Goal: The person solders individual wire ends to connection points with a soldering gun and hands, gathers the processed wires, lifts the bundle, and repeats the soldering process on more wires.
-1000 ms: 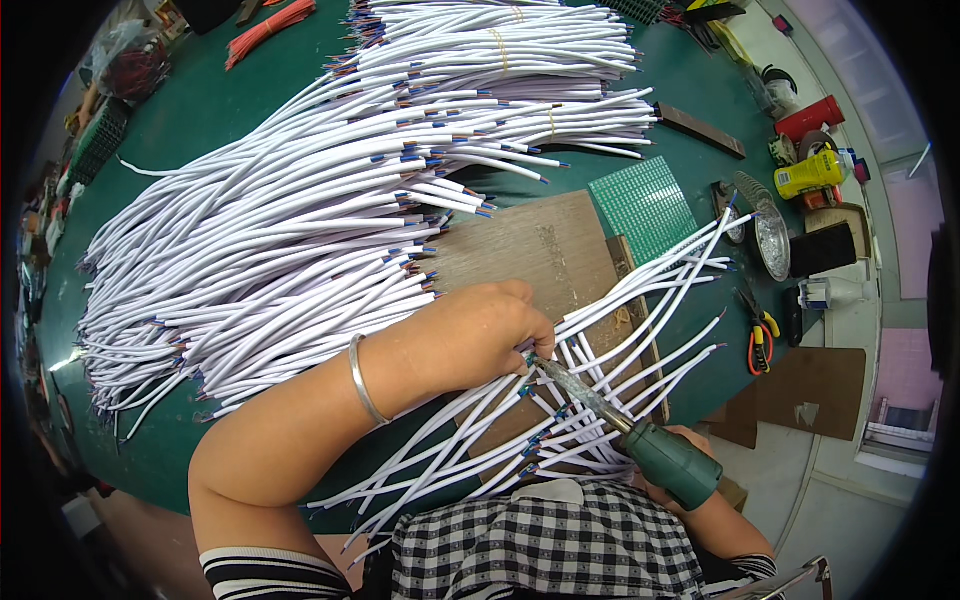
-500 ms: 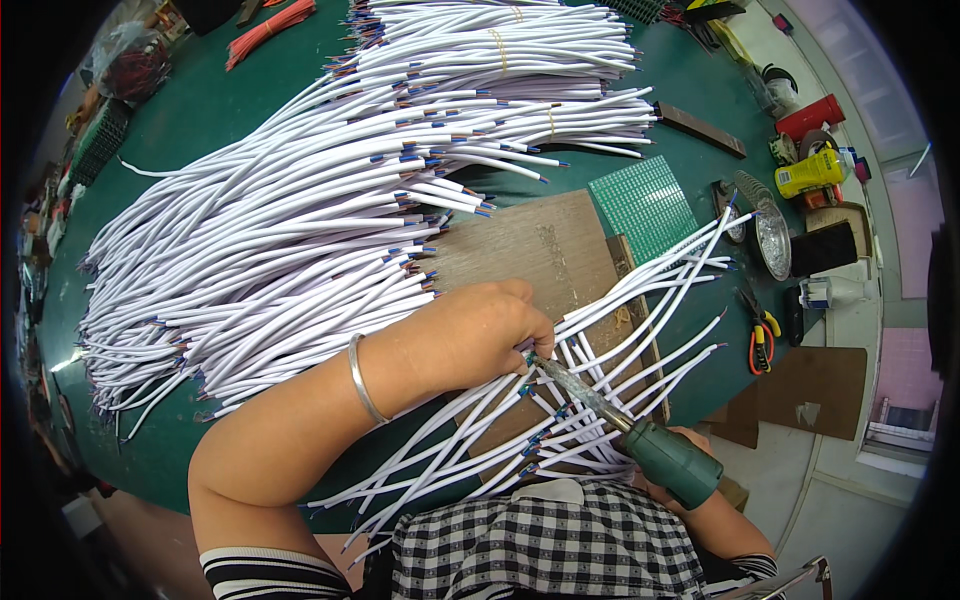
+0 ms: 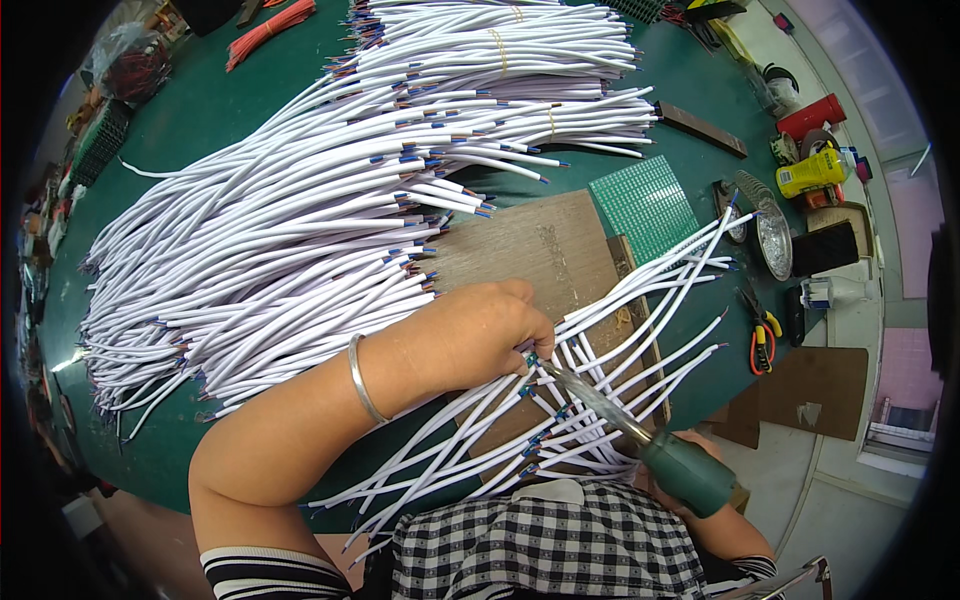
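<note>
Left hand (image 3: 497, 330): pinching wire cores (image 3: 532, 359), staying put. Right hand (image 3: 700, 442), partly hidden: gripping iron (image 3: 690, 473), drawing it slightly back, apparently leaving the cores more exposed.

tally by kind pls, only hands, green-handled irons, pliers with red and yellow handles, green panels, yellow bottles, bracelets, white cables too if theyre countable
Hands: 2 (left hand, right hand)
Green-handled iron: 1
Pliers: 1
Green panel: 1
Yellow bottle: 1
Bracelet: 1
Total: 7, leaving out the white cables, which overlap too much to count
</note>
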Action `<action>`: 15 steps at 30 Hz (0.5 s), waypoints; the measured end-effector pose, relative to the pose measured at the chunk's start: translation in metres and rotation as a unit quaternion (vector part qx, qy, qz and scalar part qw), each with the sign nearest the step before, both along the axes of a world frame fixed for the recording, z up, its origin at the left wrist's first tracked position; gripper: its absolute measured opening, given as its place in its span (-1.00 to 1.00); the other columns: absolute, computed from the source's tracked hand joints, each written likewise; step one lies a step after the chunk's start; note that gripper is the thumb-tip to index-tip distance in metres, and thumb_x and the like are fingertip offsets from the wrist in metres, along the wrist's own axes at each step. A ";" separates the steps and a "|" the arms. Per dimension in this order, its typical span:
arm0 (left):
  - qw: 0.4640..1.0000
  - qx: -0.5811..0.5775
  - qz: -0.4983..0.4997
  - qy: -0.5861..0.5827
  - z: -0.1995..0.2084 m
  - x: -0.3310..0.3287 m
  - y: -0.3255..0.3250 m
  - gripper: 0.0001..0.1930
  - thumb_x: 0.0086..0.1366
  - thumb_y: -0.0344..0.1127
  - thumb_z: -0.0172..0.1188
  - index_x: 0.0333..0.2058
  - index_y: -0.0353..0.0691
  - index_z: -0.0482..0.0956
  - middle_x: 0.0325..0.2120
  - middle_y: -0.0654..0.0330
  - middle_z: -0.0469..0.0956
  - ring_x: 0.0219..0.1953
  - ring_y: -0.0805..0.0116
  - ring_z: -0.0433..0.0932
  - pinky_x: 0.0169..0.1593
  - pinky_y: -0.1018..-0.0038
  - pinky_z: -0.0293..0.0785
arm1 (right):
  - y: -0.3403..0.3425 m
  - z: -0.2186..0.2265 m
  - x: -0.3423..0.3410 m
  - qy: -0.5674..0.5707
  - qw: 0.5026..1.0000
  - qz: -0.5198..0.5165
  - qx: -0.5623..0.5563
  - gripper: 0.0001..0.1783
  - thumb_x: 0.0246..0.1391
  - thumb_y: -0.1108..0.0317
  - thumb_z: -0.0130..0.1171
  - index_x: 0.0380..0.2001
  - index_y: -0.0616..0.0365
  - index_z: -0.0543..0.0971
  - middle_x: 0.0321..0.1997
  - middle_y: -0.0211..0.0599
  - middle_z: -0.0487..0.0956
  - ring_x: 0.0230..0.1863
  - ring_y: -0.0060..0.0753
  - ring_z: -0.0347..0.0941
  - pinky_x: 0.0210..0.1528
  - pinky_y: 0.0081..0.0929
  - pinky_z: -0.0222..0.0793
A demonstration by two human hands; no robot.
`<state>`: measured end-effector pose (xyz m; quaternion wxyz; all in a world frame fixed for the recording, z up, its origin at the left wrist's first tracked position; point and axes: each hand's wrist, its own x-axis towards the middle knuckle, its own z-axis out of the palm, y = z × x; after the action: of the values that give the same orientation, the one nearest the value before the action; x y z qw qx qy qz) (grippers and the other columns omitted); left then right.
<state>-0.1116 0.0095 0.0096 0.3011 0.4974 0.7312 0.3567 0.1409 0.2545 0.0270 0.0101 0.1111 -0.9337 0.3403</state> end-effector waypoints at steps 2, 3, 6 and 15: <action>1.000 -0.001 -0.001 -0.001 -0.002 0.000 0.000 -0.79 -0.02 -0.40 0.33 -0.33 -0.08 0.62 -0.44 0.16 0.41 -0.28 0.15 0.46 -0.19 0.31 0.39 | 0.000 0.003 0.003 -0.056 0.985 -0.027 -0.162 -0.70 -0.12 0.35 0.25 -0.35 0.38 0.53 -0.44 -0.14 0.57 -0.49 -0.24 0.53 -0.47 -0.37 0.48; 1.000 0.004 -0.001 0.002 -0.003 0.000 0.000 -0.79 -0.02 -0.40 0.33 -0.33 -0.08 0.62 -0.44 0.16 0.41 -0.28 0.15 0.46 -0.19 0.31 0.39 | 0.002 0.004 0.012 -0.095 0.959 -0.114 -0.241 -0.73 -0.08 0.39 0.23 -0.37 0.42 0.52 -0.42 -0.07 0.57 -0.48 -0.20 0.54 -0.45 -0.37 0.49; 1.000 0.005 -0.003 0.003 -0.002 -0.001 0.000 -0.79 -0.02 -0.40 0.33 -0.33 -0.09 0.62 -0.45 0.17 0.41 -0.29 0.16 0.46 -0.20 0.32 0.39 | 0.005 0.004 0.013 -0.100 0.947 -0.151 -0.264 -0.71 -0.06 0.40 0.23 -0.34 0.44 0.49 -0.39 -0.03 0.58 -0.44 -0.16 0.56 -0.41 -0.36 0.51; 1.000 -0.001 -0.002 -0.005 -0.001 -0.001 0.000 -0.79 -0.02 -0.40 0.33 -0.33 -0.09 0.62 -0.45 0.16 0.41 -0.29 0.16 0.46 -0.19 0.32 0.38 | 0.016 -0.009 0.009 0.042 0.996 0.035 0.070 -0.33 -0.17 0.10 0.39 -0.06 0.28 0.37 -0.31 -0.18 0.59 -0.35 -0.21 0.60 -0.35 -0.40 0.53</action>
<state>-0.1124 0.0096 0.0091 0.3058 0.4964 0.7290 0.3586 0.1495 0.2707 0.0182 0.0292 0.1584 -0.9495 0.2694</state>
